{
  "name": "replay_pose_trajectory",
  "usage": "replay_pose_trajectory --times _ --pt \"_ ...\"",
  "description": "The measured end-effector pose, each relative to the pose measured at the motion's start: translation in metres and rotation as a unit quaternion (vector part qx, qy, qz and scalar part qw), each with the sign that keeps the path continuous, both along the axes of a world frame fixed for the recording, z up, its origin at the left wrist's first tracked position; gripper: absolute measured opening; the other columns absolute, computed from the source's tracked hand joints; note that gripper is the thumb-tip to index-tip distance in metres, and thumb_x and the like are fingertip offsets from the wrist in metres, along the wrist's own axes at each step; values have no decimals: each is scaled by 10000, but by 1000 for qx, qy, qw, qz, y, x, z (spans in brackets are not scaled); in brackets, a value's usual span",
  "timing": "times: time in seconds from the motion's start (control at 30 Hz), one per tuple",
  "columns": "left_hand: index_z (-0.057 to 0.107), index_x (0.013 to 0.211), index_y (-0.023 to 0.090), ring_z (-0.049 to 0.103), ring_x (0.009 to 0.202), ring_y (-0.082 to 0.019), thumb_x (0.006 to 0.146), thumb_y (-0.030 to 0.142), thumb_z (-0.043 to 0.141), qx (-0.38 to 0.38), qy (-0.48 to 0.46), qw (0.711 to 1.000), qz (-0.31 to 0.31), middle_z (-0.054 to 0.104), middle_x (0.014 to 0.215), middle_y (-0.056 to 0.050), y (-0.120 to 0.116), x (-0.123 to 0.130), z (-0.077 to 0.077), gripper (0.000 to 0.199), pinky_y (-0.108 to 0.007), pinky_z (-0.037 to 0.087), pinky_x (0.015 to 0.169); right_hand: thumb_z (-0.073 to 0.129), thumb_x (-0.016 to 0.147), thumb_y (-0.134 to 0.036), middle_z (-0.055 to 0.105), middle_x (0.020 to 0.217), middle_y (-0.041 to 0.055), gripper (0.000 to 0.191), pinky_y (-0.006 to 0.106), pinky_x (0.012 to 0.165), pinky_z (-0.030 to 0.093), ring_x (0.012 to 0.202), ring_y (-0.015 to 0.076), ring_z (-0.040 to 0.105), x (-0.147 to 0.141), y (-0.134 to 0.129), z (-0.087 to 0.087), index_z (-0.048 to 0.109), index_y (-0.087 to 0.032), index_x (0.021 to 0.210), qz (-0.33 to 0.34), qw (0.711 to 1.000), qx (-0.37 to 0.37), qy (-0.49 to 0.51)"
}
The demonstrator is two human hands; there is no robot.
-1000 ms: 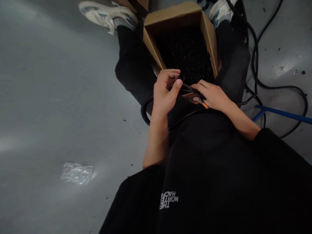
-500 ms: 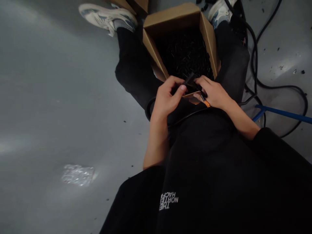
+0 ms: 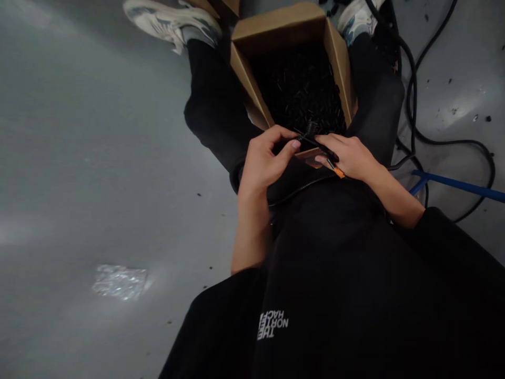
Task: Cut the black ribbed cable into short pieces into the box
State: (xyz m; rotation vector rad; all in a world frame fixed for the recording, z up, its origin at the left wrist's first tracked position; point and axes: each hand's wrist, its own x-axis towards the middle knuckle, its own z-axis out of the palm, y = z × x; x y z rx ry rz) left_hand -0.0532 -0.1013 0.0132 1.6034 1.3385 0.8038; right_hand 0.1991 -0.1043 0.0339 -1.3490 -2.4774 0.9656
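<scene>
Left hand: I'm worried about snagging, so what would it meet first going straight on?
The left hand would probably meet the black coiled piece first, though depth is unclear; the right hand lies just beyond.

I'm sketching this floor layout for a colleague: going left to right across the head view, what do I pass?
Crinkled clear plastic scrap → left hand → right hand → blue bar

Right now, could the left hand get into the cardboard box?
Probably yes: the left hand sits at the near edge of the cardboard box, opening free, though it is pinching a small black part.
</scene>
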Motion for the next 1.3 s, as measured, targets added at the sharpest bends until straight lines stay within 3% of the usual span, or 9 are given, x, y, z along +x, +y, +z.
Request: replay_pose_trajectory --times 0.13,0.33,0.53,0.63,0.73,0.9,1.07,1.3 --pt "738 1072 228 768 1003 -216 1057 509 682 51 72 996 21 827 1066 -53 -9 13 -2 287 -339 605 931 536 1120 -569 766 1387 145 583 372 938 638 1126 275 793 -4 -4 -15 638 -162 1525 -57 998 -7 13" --pt "733 1090 236 741 1096 -325 1078 437 654 113 189 971 88 795 1078 -107 -15 20 -21 217 -496 555 1037 467 1138 -622 755 1478 141 632 444 1167 605 1314 295 764 -15 -9 -30 650 -163 1532 -106 991 -40 68" --pt "752 1124 230 739 1078 -342 1110 441 601 113 216 969 31 795 1059 -116 -18 24 -31 260 -514 546 1000 540 1116 -607 700 1564 176 631 480 1137 616 1323 328 757 -14 -12 -35 609 -161 1557 -118 989 -74 42" --pt "760 1133 232 741 1083 -340 1102 429 622 107 206 972 21 797 1072 -111 -19 22 -33 242 -517 552 1006 580 1113 -552 751 1473 170 565 434 1101 614 1270 308 773 -11 -7 -36 648 -148 1502 -110 989 -77 53" --pt "752 1149 237 739 1123 -329 1058 413 699 100 169 979 63 789 1106 -96 -15 9 -35 205 -516 560 1061 598 1118 -475 784 1406 130 511 395 1098 602 1218 267 786 -7 -4 -34 643 -167 1523 -101 989 -85 67" --pt "712 1169 246 749 1024 -224 1042 548 718 66 10 987 143 764 1086 -47 -3 -9 -35 327 -380 624 970 639 1083 -375 717 1484 150 535 462 1073 620 1286 325 747 -5 -3 -23 610 -185 1583 -41 996 -73 -26" --pt "700 1161 264 753 1191 -245 1005 676 733 29 -92 993 67 764 1286 -79 1 4 -25 441 -376 655 1002 591 1120 -397 716 1422 159 526 474 1099 616 1273 313 731 -17 -4 -13 587 -177 1598 -4 999 -6 -47" --pt "639 1326 284 723 1312 -280 1012 720 698 51 -45 997 24 720 1342 -89 6 2 -17 541 -461 611 1149 492 1160 -430 738 1406 132 491 392 1010 643 1210 273 760 -17 -9 -13 587 -198 1581 -51 998 18 -24"
